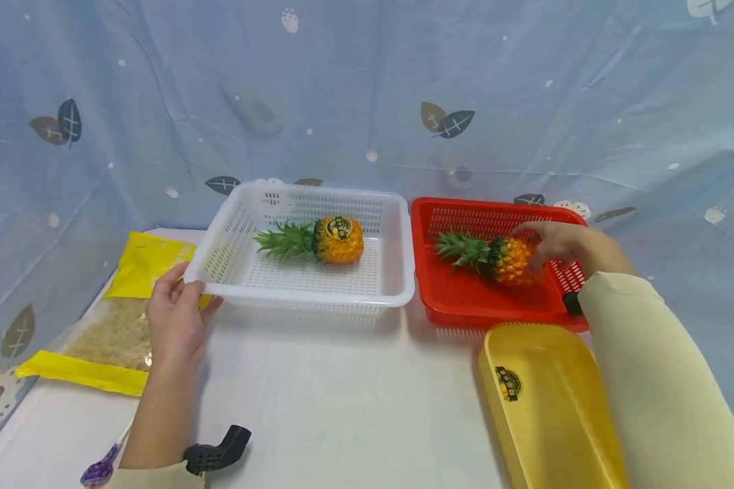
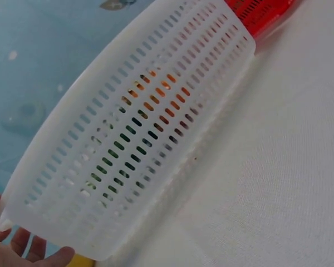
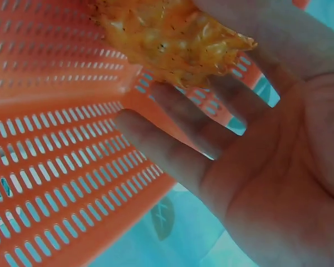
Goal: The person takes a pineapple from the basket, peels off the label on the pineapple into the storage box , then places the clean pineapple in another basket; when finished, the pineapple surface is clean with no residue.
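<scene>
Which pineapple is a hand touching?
The pineapple in the red basket: the right hand touches it. The other pineapple, in the white basket, is untouched; the left hand holds only that basket.

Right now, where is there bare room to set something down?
Bare: the white tabletop between the left forearm and the yellow plastic tray, in front of the white perforated plastic basket. Crowded: the red perforated plastic basket, where the right hand touches an orange, green-leaved pineapple.

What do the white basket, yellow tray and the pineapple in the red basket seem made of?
White basket: likely molded plastic, semi-gloss, with regular slots. Yellow tray: probably plastic, smooth, showing soft highlights. Pineapple: glossy, bumpy skin; real fruit or plastic replica, I cannot tell.
</scene>
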A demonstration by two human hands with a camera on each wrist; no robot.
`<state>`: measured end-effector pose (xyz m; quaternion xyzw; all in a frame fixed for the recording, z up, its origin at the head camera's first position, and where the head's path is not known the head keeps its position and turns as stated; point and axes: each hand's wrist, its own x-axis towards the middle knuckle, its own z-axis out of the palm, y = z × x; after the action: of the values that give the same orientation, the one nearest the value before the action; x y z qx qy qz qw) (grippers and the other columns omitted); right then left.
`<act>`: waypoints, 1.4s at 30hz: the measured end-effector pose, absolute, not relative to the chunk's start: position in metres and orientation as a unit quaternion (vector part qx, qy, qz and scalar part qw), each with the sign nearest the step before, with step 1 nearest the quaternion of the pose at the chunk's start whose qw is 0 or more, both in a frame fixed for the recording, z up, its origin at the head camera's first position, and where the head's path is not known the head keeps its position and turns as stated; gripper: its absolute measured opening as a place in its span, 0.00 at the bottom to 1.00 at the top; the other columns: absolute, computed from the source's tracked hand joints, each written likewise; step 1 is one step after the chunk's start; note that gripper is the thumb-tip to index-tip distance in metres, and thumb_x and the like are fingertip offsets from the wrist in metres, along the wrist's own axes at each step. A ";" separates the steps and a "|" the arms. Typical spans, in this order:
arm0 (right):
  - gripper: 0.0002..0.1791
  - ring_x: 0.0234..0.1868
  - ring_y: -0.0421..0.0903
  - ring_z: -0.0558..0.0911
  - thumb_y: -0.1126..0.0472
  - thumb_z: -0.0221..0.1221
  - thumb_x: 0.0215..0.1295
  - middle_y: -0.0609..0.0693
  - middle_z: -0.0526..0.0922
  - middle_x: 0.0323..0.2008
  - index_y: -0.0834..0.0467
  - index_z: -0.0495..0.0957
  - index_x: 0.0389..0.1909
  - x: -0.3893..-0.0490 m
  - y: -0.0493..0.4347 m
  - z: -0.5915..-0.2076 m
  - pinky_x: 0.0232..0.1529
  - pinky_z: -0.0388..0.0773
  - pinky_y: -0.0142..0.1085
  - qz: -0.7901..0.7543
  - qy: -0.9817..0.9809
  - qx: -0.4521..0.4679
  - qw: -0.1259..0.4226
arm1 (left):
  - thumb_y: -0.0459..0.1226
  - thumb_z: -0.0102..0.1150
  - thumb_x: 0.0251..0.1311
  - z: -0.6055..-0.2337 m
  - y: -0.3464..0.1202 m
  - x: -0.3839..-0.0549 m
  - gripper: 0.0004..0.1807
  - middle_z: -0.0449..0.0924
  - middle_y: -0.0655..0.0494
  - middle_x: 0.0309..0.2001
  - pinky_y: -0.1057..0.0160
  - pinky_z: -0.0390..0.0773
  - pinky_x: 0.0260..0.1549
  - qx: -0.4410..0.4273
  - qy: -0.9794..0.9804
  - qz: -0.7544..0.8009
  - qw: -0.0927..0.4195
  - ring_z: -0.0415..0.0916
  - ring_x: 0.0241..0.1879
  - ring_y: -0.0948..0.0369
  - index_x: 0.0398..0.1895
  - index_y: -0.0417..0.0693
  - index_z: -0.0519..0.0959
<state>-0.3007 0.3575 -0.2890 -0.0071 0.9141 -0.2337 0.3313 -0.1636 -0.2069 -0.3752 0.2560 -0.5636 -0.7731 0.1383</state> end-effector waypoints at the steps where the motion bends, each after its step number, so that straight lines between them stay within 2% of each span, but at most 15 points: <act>1: 0.53 0.65 0.71 0.65 0.69 0.69 0.60 0.75 0.53 0.71 0.59 0.47 0.81 -0.300 0.357 -0.289 0.57 0.82 0.56 -0.230 0.916 -0.005 0.330 | 0.34 0.48 0.74 -0.375 -0.207 -0.164 0.26 0.72 0.62 0.58 0.69 0.87 0.38 0.255 -0.564 -0.773 0.141 0.70 0.61 0.57 0.74 0.57 0.68; 7: 0.51 0.66 0.73 0.65 0.70 0.67 0.63 0.76 0.52 0.72 0.60 0.48 0.81 -0.299 0.356 -0.288 0.58 0.82 0.59 -0.231 0.919 0.010 0.321 | 0.33 0.49 0.74 -0.375 -0.206 -0.164 0.27 0.71 0.63 0.56 0.70 0.87 0.37 0.255 -0.568 -0.770 0.140 0.70 0.61 0.58 0.74 0.56 0.67; 9: 0.50 0.64 0.72 0.65 0.71 0.67 0.61 0.76 0.53 0.71 0.61 0.50 0.81 -0.298 0.356 -0.289 0.56 0.84 0.58 -0.234 0.922 0.009 0.308 | 0.34 0.49 0.74 -0.375 -0.206 -0.164 0.27 0.71 0.63 0.57 0.70 0.86 0.37 0.255 -0.573 -0.767 0.137 0.70 0.61 0.57 0.74 0.56 0.67; 12: 0.49 0.58 0.69 0.68 0.72 0.68 0.59 0.75 0.55 0.70 0.61 0.54 0.79 -0.297 0.358 -0.291 0.47 0.88 0.51 -0.223 0.936 0.001 0.273 | 0.35 0.50 0.75 -0.374 -0.205 -0.165 0.27 0.71 0.63 0.58 0.67 0.86 0.41 0.253 -0.580 -0.763 0.132 0.70 0.63 0.57 0.75 0.57 0.67; 15: 0.47 0.52 0.65 0.71 0.72 0.67 0.59 0.75 0.57 0.69 0.62 0.56 0.78 -0.297 0.361 -0.292 0.42 0.87 0.47 -0.220 0.942 0.000 0.254 | 0.36 0.51 0.75 -0.371 -0.203 -0.166 0.27 0.70 0.63 0.61 0.64 0.84 0.46 0.251 -0.586 -0.760 0.126 0.69 0.64 0.56 0.75 0.58 0.67; 18: 0.45 0.55 0.68 0.72 0.70 0.66 0.62 0.76 0.56 0.69 0.62 0.55 0.78 -0.296 0.363 -0.292 0.48 0.87 0.52 -0.230 0.939 0.003 0.255 | 0.36 0.51 0.75 -0.370 -0.203 -0.165 0.27 0.70 0.62 0.62 0.65 0.84 0.45 0.254 -0.586 -0.760 0.122 0.69 0.65 0.55 0.75 0.59 0.67; 21: 0.46 0.63 0.73 0.67 0.67 0.67 0.64 0.77 0.53 0.71 0.62 0.53 0.79 -0.295 0.363 -0.292 0.57 0.83 0.59 -0.245 0.934 0.006 0.261 | 0.36 0.51 0.75 -0.370 -0.204 -0.165 0.27 0.70 0.62 0.61 0.67 0.85 0.42 0.256 -0.587 -0.758 0.120 0.69 0.65 0.55 0.75 0.59 0.67; 26: 0.46 0.67 0.75 0.64 0.61 0.66 0.67 0.77 0.52 0.73 0.62 0.52 0.79 -0.291 0.363 -0.290 0.61 0.78 0.64 -0.254 0.930 -0.001 0.265 | 0.37 0.51 0.76 -0.371 -0.205 -0.164 0.27 0.70 0.63 0.60 0.66 0.84 0.44 0.256 -0.594 -0.753 0.120 0.69 0.65 0.56 0.76 0.59 0.67; 31: 0.45 0.70 0.76 0.63 0.57 0.62 0.72 0.77 0.51 0.75 0.62 0.49 0.81 -0.285 0.367 -0.289 0.64 0.74 0.68 -0.269 0.927 -0.015 0.260 | 0.37 0.51 0.76 -0.370 -0.206 -0.162 0.27 0.70 0.62 0.64 0.66 0.84 0.45 0.259 -0.589 -0.757 0.113 0.69 0.66 0.56 0.76 0.61 0.66; 37: 0.45 0.70 0.76 0.65 0.57 0.61 0.73 0.77 0.49 0.76 0.62 0.47 0.82 -0.281 0.371 -0.291 0.60 0.80 0.63 -0.291 0.923 -0.004 0.253 | 0.38 0.51 0.77 -0.369 -0.207 -0.160 0.27 0.70 0.60 0.66 0.66 0.85 0.46 0.256 -0.587 -0.761 0.109 0.68 0.67 0.55 0.77 0.61 0.66; 42: 0.45 0.71 0.76 0.63 0.56 0.61 0.73 0.77 0.49 0.77 0.63 0.46 0.82 -0.281 0.369 -0.289 0.58 0.80 0.63 -0.289 0.922 0.001 0.257 | 0.38 0.52 0.76 -0.370 -0.208 -0.159 0.27 0.69 0.59 0.68 0.67 0.85 0.44 0.257 -0.581 -0.764 0.111 0.68 0.67 0.55 0.76 0.61 0.66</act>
<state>-0.2811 0.3689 -0.2887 0.0007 0.9221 -0.2895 0.2569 -0.1586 -0.2083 -0.3699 0.2569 -0.5815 -0.7638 0.1115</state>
